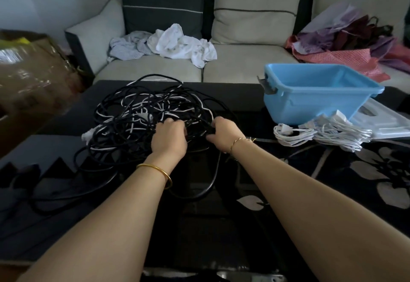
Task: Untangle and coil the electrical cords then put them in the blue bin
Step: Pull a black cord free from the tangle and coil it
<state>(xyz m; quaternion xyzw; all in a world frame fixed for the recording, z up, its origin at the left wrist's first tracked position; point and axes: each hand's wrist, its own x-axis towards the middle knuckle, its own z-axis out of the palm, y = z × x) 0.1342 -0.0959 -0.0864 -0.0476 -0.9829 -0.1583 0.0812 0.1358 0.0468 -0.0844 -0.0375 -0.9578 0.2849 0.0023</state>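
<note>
Black and white cords sprawl in a loose, springy nest across a glossy dark surface.
To the nest's right stands a rectangular blue bin of smooth plastic, with flat bundles of thin white cord lying just in front of it. The left hand and right hand, side by side, each curl their fingers round black strands at the nest's near edge.
</note>
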